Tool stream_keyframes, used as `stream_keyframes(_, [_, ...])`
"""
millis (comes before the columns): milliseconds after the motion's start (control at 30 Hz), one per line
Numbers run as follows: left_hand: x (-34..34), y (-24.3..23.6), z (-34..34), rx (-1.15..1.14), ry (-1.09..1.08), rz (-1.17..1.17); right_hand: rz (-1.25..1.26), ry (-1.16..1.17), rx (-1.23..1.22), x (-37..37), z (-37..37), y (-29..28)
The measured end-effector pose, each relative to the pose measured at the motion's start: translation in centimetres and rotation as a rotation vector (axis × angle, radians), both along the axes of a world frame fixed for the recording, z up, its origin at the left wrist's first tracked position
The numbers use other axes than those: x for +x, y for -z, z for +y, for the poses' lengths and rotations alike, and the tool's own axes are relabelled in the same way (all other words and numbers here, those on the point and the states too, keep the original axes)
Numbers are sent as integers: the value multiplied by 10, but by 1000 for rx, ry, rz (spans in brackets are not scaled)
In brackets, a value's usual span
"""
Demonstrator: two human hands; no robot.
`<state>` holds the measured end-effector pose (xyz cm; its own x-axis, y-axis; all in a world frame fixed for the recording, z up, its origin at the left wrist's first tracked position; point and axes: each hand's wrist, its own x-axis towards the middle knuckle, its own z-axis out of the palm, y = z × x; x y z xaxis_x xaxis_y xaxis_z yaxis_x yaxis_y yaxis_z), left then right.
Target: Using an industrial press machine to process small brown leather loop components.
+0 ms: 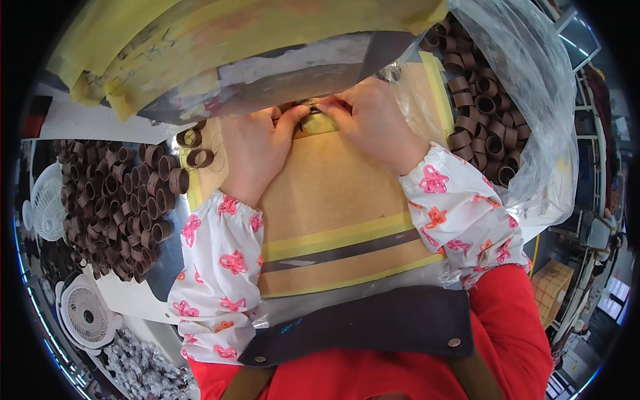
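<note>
My left hand and my right hand meet at the far edge of a tan work board. Thumbs and fingertips are pinched close together over a small, dark, narrow piece, mostly hidden by the fingers, so its kind cannot be told. Beneath the fingertips, a yellowish patch is lit by a warm glow. Just left of my left hand lie a loose brown ring and a second one. Both forearms wear white sleeve covers with pink and orange flower shapes.
A large yellow-taped cover overhangs my fingers. Many brown rings are piled at left; more brown rings lie in a clear plastic bag at right. Yellow tape crosses the board. White fans stand lower left.
</note>
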<state>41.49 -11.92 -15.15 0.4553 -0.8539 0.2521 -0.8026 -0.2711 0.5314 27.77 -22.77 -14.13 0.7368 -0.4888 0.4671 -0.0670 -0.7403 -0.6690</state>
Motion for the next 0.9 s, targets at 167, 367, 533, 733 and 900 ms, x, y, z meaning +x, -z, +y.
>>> stream_keyframes(167, [1,-1,-1,15,-3,41,17,7,-36,-1,0,-1])
stream_keyframes(367, [2,-5,-1,53,-2,17,89,70,-116,-1,2,-6])
stream_keyframes(533, [2,-2,-1,9,8,66,129,113,-205,0,-1,-5])
stream_keyframes(733, [0,-8,1,-16,8,154,169,137,-211,3,3,-5])
stream_keyframes(900, [1,-6,3,-34,13,188,165,132,-249,5,4,-2])
